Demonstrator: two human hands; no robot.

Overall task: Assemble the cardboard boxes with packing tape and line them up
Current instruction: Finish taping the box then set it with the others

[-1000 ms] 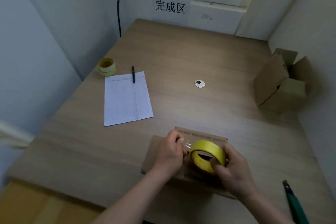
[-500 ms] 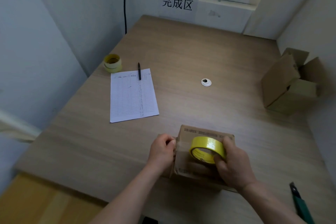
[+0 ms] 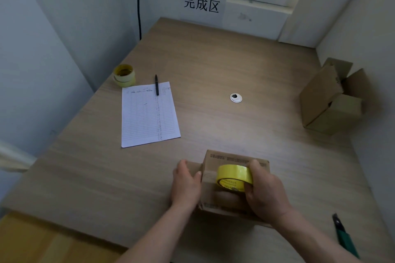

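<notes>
Tape roll (image 3: 234, 177) sits gripped in the right hand (image 3: 265, 194) atop the box (image 3: 233, 159) at the table's (image 3: 213, 66) near edge, while the left hand (image 3: 186, 183) presses flat, fingers relaxed, against the box's left side.

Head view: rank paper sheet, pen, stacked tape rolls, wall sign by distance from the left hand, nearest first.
From the left hand:
1. Paper sheet, just ahead and left of it on the table.
2. Pen, lying across the sheet's far edge.
3. Stacked tape rolls, far left, by the wall.
4. Wall sign, on the wall beyond the table's far end.
</notes>
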